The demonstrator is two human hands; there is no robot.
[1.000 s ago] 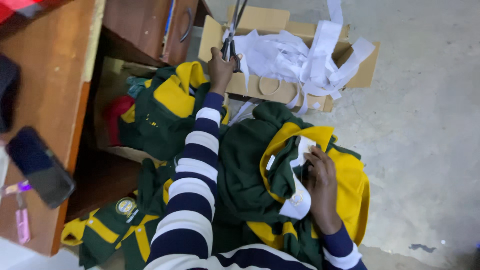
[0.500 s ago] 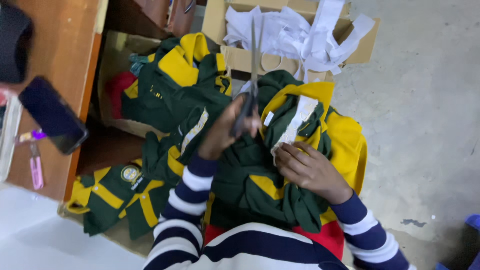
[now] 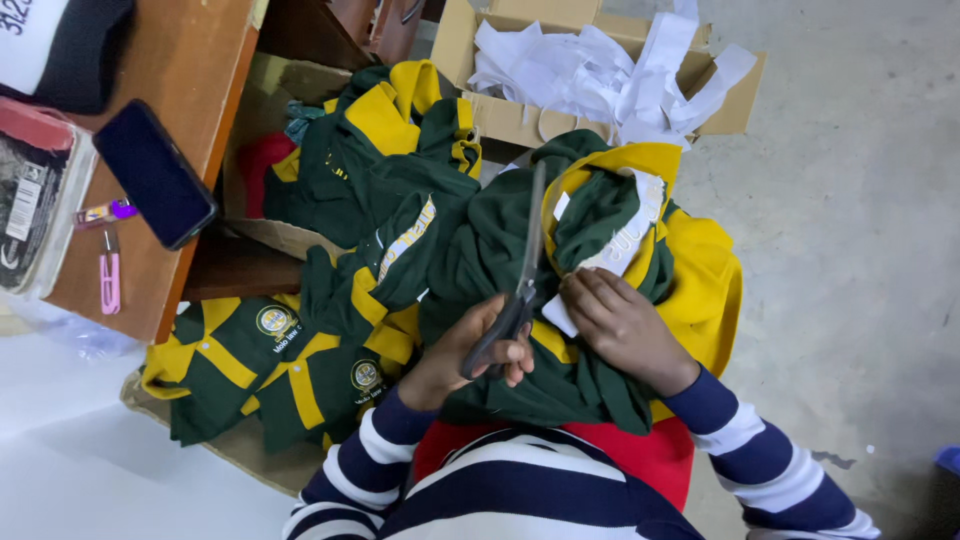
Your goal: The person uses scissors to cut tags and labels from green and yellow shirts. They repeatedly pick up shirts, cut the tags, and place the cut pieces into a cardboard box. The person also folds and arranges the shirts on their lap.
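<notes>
My left hand grips the dark handles of a pair of scissors, whose long blades point up over a green and yellow garment on my lap. My right hand presses on that garment and pinches the lower end of a white lettered strip that runs along its inner collar. Both sleeves are navy with white stripes.
More green and yellow garments lie piled at the left and in a box under the wooden table. A cardboard box of white strips stands ahead. A phone lies on the table. Grey floor at right.
My left hand took the scissors from the box of white strips and brought them down to the garment on my lap. My right hand stayed on the white strip.
</notes>
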